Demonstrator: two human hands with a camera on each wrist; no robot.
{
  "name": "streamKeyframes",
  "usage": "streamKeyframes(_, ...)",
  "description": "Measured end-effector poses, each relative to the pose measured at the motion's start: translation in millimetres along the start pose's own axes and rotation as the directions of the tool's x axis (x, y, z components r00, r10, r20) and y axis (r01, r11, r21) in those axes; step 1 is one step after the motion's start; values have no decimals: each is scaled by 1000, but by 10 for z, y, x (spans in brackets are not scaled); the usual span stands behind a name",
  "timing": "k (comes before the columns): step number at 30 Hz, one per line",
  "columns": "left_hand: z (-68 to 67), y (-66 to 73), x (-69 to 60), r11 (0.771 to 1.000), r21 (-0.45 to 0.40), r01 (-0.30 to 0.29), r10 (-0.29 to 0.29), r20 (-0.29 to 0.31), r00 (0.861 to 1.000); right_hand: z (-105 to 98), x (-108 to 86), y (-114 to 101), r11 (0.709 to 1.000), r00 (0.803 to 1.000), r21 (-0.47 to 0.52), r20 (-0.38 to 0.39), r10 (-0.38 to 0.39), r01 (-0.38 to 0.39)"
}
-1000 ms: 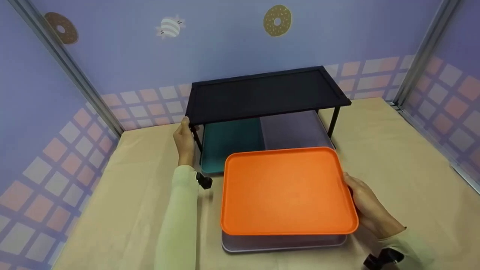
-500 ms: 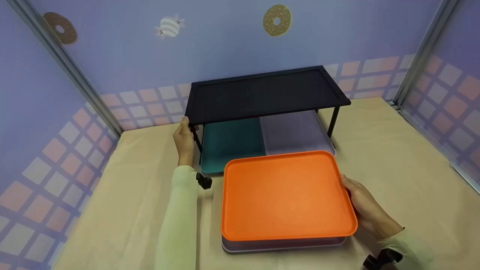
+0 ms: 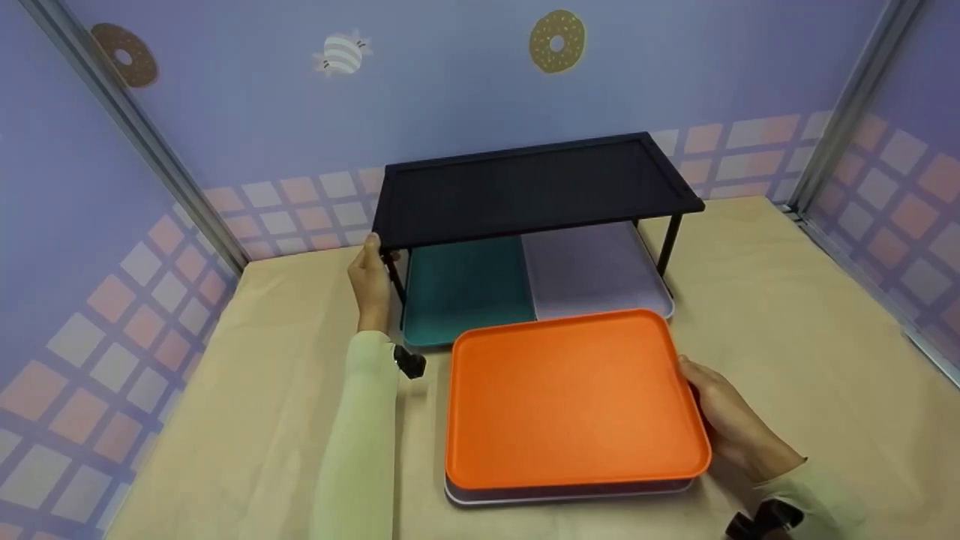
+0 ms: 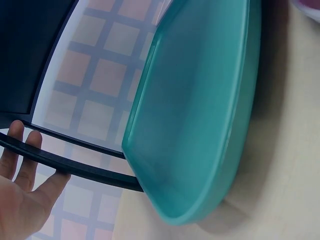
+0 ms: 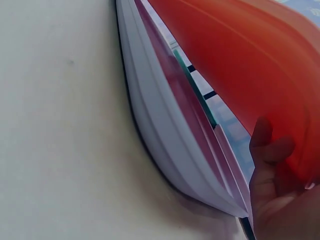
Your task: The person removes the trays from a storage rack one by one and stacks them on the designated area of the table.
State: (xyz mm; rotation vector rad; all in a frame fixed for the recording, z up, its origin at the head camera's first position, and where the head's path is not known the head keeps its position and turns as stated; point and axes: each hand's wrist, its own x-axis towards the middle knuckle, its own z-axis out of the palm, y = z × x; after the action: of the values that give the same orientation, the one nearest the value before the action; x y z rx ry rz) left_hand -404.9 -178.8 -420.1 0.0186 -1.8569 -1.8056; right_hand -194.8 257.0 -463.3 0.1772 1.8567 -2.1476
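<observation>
An orange tray [image 3: 577, 401] is held by its right edge in my right hand [image 3: 739, 424], fingers on its underside in the right wrist view. It hovers over a lilac tray [image 3: 570, 495] on the table, mostly hidden beneath it; the right wrist view shows a gap between the orange tray [image 5: 250, 60] and the lilac rim [image 5: 165, 115]. My left hand [image 3: 370, 289] grips the front left corner of a black rack [image 3: 536, 191], with fingers round its leg [image 4: 75, 167] in the left wrist view.
Under the rack lie a teal tray [image 3: 469, 289] and, right beside it, another lilac tray [image 3: 596, 266]. A beige cloth [image 3: 285, 420] covers the table. Patterned wall panels [image 3: 450, 82] stand behind and at both sides.
The orange tray has lowered and drawn slightly toward me, covering more of the lilac tray below and baring more of the rear trays. My left hand and the rack stay put.
</observation>
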Motion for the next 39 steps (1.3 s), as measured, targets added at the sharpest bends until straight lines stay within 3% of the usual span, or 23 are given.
streamKeyframes(10,-25,-15,-7,1000,2,14,-14,2,1000,-5,15,27,1000,999,10,21,29,-29)
streamKeyframes(21,-8,6,1,1000,15,-1,1,21,1000,16,15,29,997,997,-17,-26,68,-69)
streamKeyframes(31,-34,6,27,1000,3,24,-24,45,999,24,26,42,995,998,-82,-36,55,-57)
streamKeyframes(33,-51,105,-22,1000,-2,26,-26,61,998,22,26,42,996,998,-77,-27,49,-51)
streamKeyframes(39,-41,36,-6,999,-7,36,-36,40,999,-10,19,-5,990,1000,-139,-3,14,-15)
